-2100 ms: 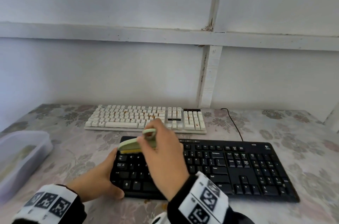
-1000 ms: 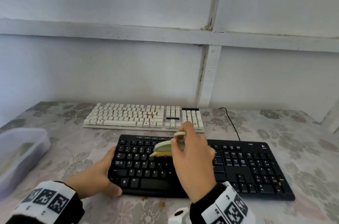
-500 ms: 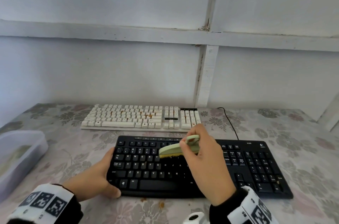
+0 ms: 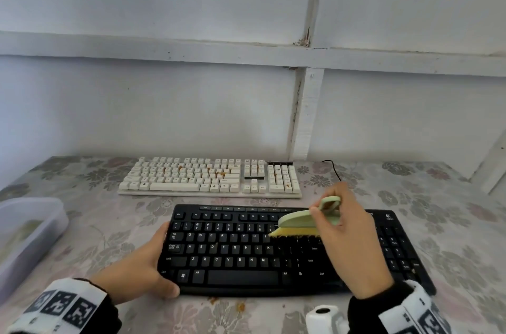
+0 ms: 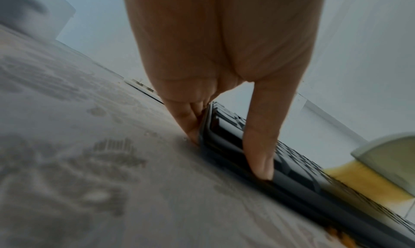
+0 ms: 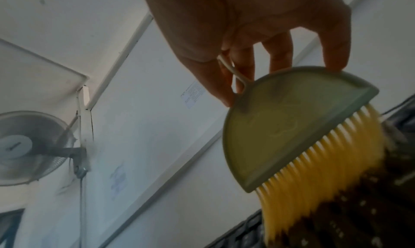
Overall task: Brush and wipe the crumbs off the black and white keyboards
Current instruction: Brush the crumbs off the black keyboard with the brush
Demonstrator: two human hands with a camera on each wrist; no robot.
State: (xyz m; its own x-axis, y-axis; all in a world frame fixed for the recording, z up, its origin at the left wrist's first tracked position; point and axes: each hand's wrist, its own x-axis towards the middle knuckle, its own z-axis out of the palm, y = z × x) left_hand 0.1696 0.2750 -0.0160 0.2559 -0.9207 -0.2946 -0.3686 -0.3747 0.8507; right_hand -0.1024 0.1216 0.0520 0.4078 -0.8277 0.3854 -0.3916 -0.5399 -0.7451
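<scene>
Two keyboards lie on the flower-patterned table (image 4: 451, 224), one behind the other, along with one brush and one plastic tub. The white keyboard (image 4: 210, 177) sits toward the table's far edge, close to the wall, with orange-brown crumbs scattered among its keys. The black keyboard (image 4: 246, 251) lies just in front of it, near the table's front edge, and a few crumbs (image 4: 240, 306) rest on the cloth right at that front edge of the keyboard. One translucent tub (image 4: 30, 229) stands at the table's left edge, well apart from both keyboards. Two hands are in view, each with a marker-printed cuff at the wrist. The left hand (image 4: 142, 268) clasps the black keyboard's front left corner: the left wrist view shows the thumb (image 5: 258, 145) lying on top of the frame and the fingers (image 5: 188, 124) tucked against its left end, down at the cloth. The right hand (image 4: 347, 235) is raised over the right half of the black keyboard, fingers curled down and pinching the looped handle of the pale green brush (image 4: 298, 220). The brush is tipped so its yellow bristles (image 6: 314, 172) point down and touch the keys around the middle rows, right of centre.
</scene>
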